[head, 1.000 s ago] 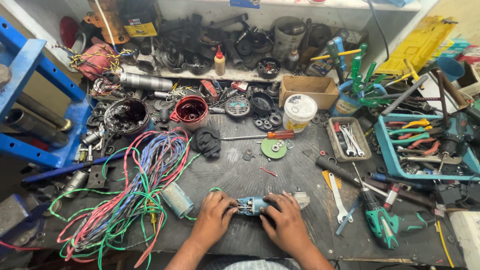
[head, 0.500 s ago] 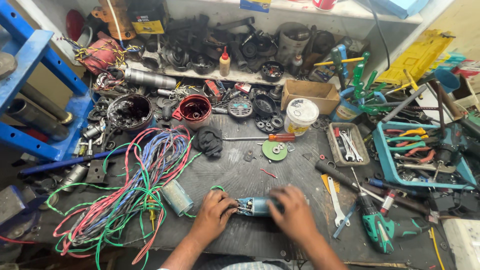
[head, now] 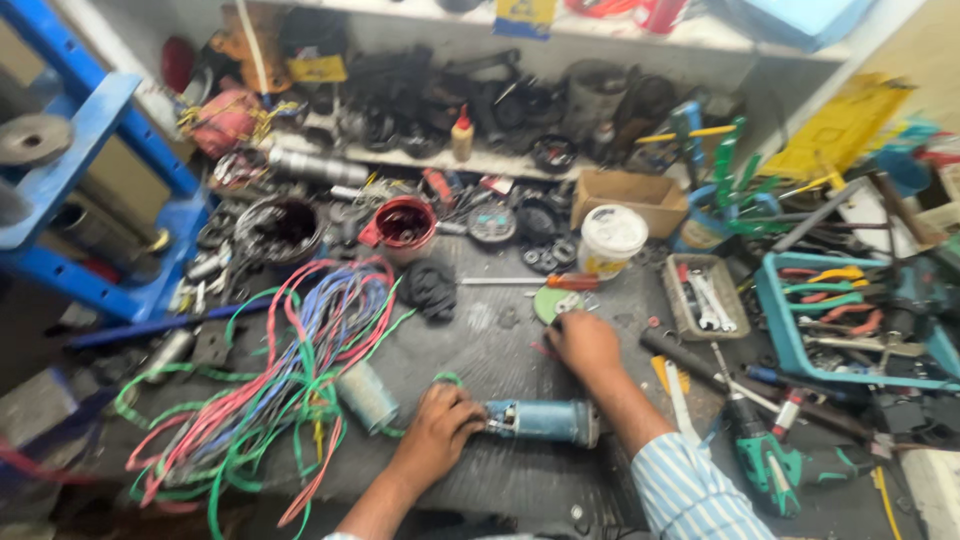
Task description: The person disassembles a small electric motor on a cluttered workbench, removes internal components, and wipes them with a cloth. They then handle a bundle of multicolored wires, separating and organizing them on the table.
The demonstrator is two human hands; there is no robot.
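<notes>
- The blue motor housing (head: 543,421) is laid on its side on the dark bench (head: 490,345), near the front edge; it serves as the landmark below.
- The left hand (head: 437,432) is closed around the left end of the housing, fingers curled over it — a firm grip on the part.
- The right hand (head: 583,343) is held above and slightly right of the housing, well clear of it, extended toward a green disc (head: 553,303). Whether the fingers are closed on anything cannot be told, as the fingertips are blurred.
- A striped sleeve (head: 690,490) is seen on the right forearm, to the lower right of the housing.
- A tangle of red, green and blue wires (head: 285,390) is spread to the left of the housing, with a pale cylindrical spool (head: 367,396) lying just beside the left hand.
- A screwdriver with an orange handle (head: 540,281) is placed beyond the housing, just past the green disc.
- A white plastic tub (head: 611,240) is set farther back, above and right of the housing.
- A green power tool (head: 765,460) is laid to the right of the housing — near the sleeve.
- A teal tray of pliers (head: 800,330) is located at far right.
- A red pot (head: 402,222) is positioned at the rear, above and left of the housing.
</notes>
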